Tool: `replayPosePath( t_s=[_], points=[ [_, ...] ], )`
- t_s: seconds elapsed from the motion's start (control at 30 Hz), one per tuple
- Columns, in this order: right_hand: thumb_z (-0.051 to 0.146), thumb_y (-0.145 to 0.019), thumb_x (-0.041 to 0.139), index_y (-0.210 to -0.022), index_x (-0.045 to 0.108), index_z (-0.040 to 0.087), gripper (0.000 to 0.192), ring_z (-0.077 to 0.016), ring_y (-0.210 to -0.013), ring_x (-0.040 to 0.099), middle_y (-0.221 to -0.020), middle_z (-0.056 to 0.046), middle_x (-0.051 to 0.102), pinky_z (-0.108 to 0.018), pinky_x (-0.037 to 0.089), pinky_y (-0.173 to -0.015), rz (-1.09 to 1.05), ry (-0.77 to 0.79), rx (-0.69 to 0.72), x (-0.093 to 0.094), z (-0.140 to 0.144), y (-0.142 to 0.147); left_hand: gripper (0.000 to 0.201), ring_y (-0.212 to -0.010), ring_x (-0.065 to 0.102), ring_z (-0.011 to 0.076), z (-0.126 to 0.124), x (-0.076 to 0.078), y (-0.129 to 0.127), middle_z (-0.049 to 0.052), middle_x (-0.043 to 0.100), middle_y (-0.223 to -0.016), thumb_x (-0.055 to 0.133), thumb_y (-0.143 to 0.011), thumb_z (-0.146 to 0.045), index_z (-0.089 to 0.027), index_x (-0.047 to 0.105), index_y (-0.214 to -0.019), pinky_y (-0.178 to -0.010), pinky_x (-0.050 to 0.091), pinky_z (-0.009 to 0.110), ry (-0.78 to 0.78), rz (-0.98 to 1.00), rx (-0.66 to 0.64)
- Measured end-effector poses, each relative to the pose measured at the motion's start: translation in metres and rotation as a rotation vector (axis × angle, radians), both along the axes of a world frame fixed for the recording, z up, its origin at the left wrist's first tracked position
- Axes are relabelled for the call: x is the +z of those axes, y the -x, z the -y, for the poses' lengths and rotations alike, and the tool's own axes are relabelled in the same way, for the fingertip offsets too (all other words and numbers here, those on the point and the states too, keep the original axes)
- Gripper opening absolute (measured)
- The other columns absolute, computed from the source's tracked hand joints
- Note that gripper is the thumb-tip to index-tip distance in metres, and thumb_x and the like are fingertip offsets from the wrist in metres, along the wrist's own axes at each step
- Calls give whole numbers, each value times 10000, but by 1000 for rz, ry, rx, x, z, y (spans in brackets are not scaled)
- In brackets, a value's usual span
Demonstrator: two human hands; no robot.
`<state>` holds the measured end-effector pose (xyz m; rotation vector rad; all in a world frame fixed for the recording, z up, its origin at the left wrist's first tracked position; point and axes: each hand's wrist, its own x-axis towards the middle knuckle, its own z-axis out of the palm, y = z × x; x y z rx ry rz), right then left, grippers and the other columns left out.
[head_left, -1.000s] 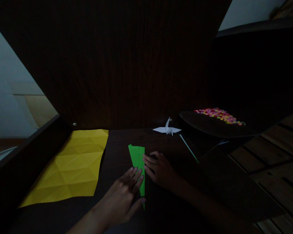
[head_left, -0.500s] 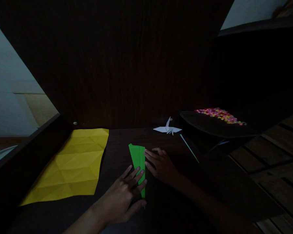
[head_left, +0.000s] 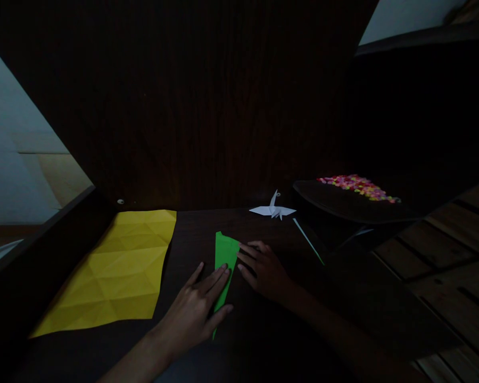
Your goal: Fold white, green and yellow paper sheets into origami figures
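A narrow folded piece of green paper lies on the dark wooden surface, wide at the far end and tapering to a point toward me. My left hand rests over its lower part with fingers stretched out, fingertips pressing on the paper. At the paper's upper right edge, the fingertips of my right hand touch it, the fingers extended and slightly bent. Beyond my right hand sits a white origami crane with spread wings. Part of the green paper is hidden under my left fingers.
Creased yellow paper lies to the left, beside a raised wooden side. A thin paper strip lies right of the crane. Small pink, red and yellow pieces cover part of a dark curved ledge. An upright dark panel stands behind.
The green paper has turned, its pointed near end swinging left. My left hand has shifted slightly left, its fingers now placed differently on the paper. My right hand stays at the upper edge.
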<state>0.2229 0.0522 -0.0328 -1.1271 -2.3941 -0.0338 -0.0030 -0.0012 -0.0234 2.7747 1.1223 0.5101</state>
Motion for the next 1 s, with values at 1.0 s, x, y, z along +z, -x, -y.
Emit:
replayPosePath(
  t_s=[1.0],
  points=[
    [260,-855,586,-1116,623,206,269,-240,-1130,544,-1149,-72,668,-441,426,-970,-86,-44,318,-3,8,-1,750,-1247,517,195,-1,3,5,118,494,-1411,435,-826,-19,-186,138,-1494,-1047,448,367,42,54,-140]
  ],
)
